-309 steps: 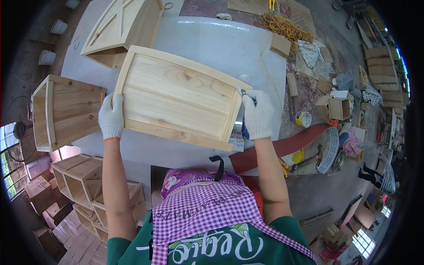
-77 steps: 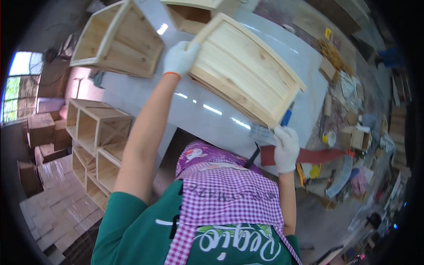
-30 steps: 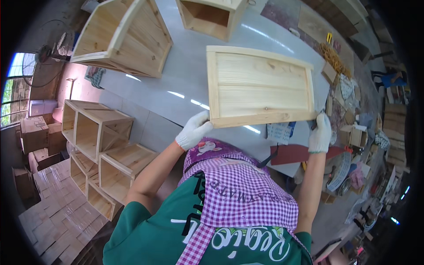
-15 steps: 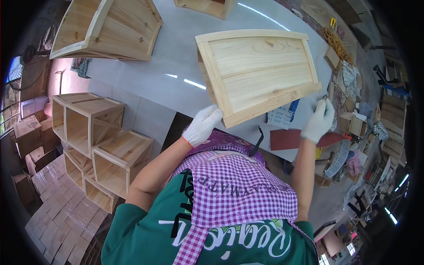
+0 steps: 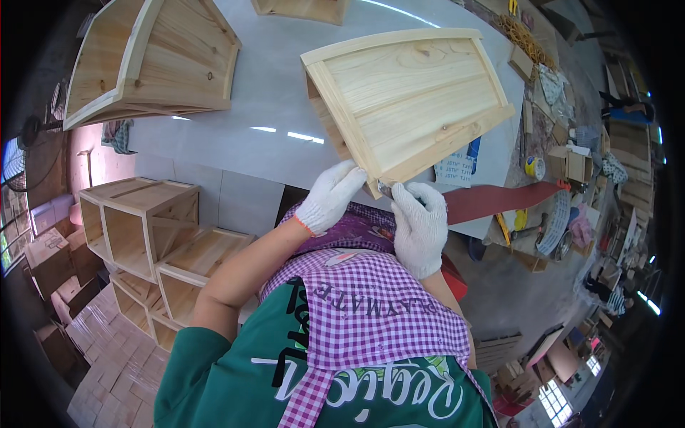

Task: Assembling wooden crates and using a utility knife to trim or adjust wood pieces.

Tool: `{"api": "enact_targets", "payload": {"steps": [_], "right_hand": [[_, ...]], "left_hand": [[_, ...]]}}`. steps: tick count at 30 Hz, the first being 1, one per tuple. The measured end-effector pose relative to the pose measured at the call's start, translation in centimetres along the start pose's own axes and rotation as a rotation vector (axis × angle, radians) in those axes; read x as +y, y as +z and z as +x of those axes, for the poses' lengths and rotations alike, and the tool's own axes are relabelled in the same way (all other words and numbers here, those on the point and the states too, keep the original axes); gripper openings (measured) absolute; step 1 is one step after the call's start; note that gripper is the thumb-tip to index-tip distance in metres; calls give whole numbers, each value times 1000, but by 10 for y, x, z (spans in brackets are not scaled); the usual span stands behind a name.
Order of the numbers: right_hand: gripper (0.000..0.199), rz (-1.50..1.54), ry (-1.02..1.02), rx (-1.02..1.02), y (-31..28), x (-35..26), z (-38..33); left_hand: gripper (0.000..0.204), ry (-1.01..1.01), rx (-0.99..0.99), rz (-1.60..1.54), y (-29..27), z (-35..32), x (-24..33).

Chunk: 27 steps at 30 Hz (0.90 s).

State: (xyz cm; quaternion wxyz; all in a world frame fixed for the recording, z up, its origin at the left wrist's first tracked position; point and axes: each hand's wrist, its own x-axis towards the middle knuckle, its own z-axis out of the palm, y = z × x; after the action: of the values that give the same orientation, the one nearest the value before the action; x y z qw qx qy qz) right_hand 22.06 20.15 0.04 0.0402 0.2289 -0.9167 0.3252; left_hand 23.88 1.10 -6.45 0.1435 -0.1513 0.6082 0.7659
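Note:
A pale wooden box (image 5: 410, 100) with a framed panel facing up sits on the light grey table (image 5: 235, 146). My left hand (image 5: 330, 198), in a white knitted glove, grips the box at its near left corner, fingers along the frame edge. My right hand (image 5: 419, 232), gloved the same way, is closed close beside it. A small metal tool (image 5: 385, 189) pokes out of its fingers and meets the frame at that corner; most of the tool is hidden in the glove. Right of that hand lies a reddish-brown strip (image 5: 499, 200), perhaps sandpaper.
Another wooden box (image 5: 178, 57) stands at the table's far left, with part of one (image 5: 303, 8) at the back. Stacked wooden boxes (image 5: 153, 250) are at my left. Printed sheet (image 5: 454, 171), tape roll (image 5: 534, 167), yellow-handled cutter (image 5: 504, 228) and clutter lie right.
My right hand has moved left from beyond the box's right end to its near left corner, bringing the small tool against the frame. My left hand keeps to that corner. The view has shifted slightly.

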Motion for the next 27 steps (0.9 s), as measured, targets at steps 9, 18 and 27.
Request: {"api": "enact_targets", "payload": {"steps": [9, 18, 27], "right_hand": [[24, -172, 30, -153, -2, -20, 7], [26, 12, 97, 112, -7, -26, -7], [30, -120, -11, -19, -1, -18, 5]], "left_hand": [[40, 50, 20, 7, 4, -1, 3], [46, 29, -52, 115, -5, 2, 4], [45, 7, -72, 25, -4, 3, 8]]}}
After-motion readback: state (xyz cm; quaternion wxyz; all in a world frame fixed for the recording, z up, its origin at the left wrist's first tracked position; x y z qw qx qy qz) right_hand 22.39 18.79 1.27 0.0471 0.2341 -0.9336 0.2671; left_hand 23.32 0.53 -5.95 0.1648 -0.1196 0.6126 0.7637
